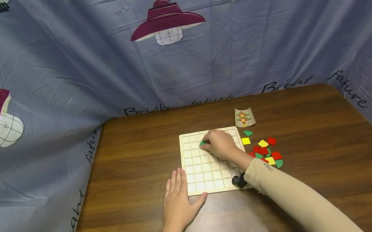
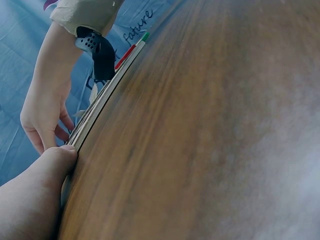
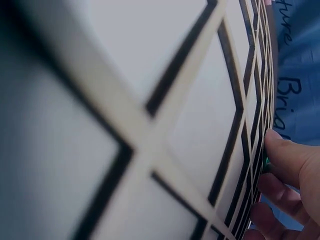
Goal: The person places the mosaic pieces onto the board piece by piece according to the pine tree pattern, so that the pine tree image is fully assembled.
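Your right hand (image 1: 221,142) is pinching a green piece (image 1: 202,143) over the far half of the board (image 1: 199,177), while your left hand (image 1: 179,208) is lying flat with straight fingers along the board's near left corner. In the head view, the piece is sitting at your right hand's fingertips, on their left; from your left hand it is lying ahead and to the right, well apart, so your right hand is the nearer one. Too little of the piece is showing to tell its long axis. Loose pieces (image 1: 263,150) are lying just right of the board, by your right sleeve (image 1: 285,187), and a pattern card (image 1: 245,118) is resting near the far right corner.

In the left wrist view, your left thumb is touching the board's edge, and your right hand is hanging beyond it, fingers pointing down. The green piece it is pinching is not showing there.

In the right wrist view, the board's squares are filling most of the frame, and your thumb and fingers are bracketing a sliver of green by the board's surface. Whether the piece is touching the board, you cannot tell.
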{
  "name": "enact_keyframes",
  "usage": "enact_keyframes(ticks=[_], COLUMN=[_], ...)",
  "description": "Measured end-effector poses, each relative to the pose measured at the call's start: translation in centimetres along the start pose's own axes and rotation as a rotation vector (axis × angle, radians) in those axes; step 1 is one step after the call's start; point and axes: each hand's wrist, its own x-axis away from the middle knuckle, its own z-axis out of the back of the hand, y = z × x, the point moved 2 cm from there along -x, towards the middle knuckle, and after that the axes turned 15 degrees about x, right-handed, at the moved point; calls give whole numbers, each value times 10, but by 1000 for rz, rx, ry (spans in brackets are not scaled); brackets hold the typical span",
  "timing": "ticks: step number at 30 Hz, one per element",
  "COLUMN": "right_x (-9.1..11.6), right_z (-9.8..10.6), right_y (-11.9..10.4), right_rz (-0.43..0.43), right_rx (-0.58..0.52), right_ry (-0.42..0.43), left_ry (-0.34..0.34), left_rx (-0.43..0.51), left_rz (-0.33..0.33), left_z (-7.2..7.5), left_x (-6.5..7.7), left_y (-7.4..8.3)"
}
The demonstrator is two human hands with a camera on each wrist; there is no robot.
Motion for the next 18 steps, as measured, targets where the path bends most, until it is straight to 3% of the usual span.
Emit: enact_keyframes(ticks=[18], right_x=[5], right_z=[5], right_y=[-4], right_rz=[-1], right_rx=[20], right_ry=[7], left_ry=[-5], left_rx=[6], left_rz=[3], left_z=[1], left_x=[-1], left_y=[1])
